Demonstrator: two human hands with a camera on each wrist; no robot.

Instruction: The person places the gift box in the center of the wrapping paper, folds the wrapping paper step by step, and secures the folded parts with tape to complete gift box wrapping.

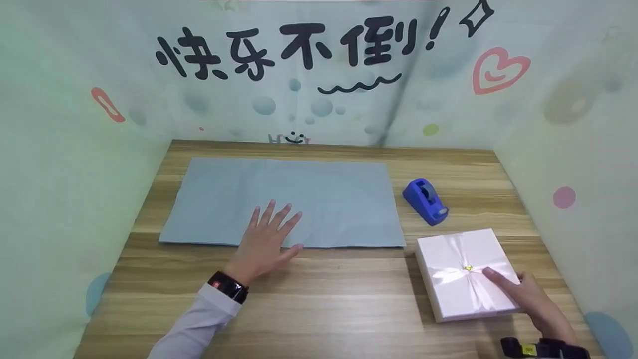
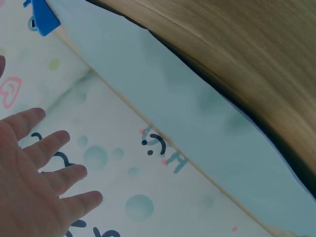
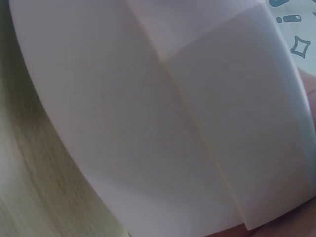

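My right hand grips a white gift box by its right side, thumb on the lid and the other fingers mostly hidden. A white ribbon crosses the lid, with a small gold piece at its middle. The box fills most of the right wrist view. In the head view, my left hand has its fingers spread over the front edge of a light blue sheet of paper. Nothing is held in that hand, as the left wrist view also shows.
Behind the box stands a blue tape dispenser, right of the paper. The wood-grain table is bounded by a printed back wall and side walls with coloured dots and black lettering.
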